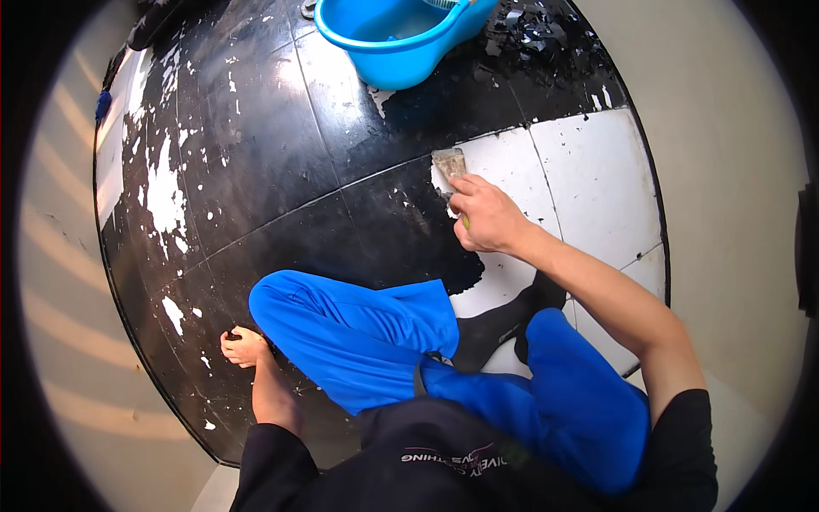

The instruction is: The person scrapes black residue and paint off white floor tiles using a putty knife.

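Observation:
My right hand (486, 214) is closed around the handle of a scraper (450, 164), whose broad, dirty metal blade lies at the border between black coating and white floor tile. Part of a yellow-green handle shows below my fingers. Around the blade, the black coating (384, 230) has a ragged edge, and white tile (595, 166) shows to the right. My left hand (243, 347) rests on the black floor beside my knee at the lower left. Its fingers are curled, and whether anything is under them cannot be told.
A blue plastic basin (397, 64) stands on the floor ahead, with a brush (441, 4) at its rim. Loose black flakes (544, 38) lie at the upper right. Pale walls (723, 192) border the floor. Dark and blue items lie at the far upper left.

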A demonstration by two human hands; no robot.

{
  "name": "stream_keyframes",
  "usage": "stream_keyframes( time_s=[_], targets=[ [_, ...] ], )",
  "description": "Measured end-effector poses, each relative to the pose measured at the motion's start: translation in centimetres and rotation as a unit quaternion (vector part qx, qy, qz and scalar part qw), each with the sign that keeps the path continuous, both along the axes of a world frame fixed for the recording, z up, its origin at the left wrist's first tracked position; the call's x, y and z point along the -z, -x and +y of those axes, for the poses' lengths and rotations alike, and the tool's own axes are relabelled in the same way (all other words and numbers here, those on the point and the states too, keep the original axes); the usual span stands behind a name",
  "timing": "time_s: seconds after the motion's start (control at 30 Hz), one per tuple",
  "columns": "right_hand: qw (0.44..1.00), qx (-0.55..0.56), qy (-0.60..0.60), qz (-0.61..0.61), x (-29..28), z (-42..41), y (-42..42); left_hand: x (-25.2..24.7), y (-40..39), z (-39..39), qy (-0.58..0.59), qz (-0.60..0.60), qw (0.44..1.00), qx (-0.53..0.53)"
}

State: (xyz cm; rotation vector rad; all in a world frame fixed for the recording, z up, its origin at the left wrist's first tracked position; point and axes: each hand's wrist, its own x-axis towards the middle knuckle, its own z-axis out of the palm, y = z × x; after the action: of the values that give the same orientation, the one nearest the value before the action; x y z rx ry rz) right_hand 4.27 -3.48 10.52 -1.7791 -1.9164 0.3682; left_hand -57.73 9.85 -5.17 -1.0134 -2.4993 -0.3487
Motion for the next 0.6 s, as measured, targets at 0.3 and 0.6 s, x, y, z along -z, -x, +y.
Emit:
stream_keyframes(
  time_s=[0.3, 0.6],
  targets=[
    [0.992, 0.011, 0.113, 0.059, -2.4, 1.3, -1.5, -0.6, -0.1, 0.1, 0.004, -0.009, 1.0, -0.006],
    [0.99, -0.004, 0.125, 0.065, -2.3, 0.8, -1.4, -0.2, -0.1, -0.1, -0.005, -0.004, 1.0, -0.009]
  ],
)
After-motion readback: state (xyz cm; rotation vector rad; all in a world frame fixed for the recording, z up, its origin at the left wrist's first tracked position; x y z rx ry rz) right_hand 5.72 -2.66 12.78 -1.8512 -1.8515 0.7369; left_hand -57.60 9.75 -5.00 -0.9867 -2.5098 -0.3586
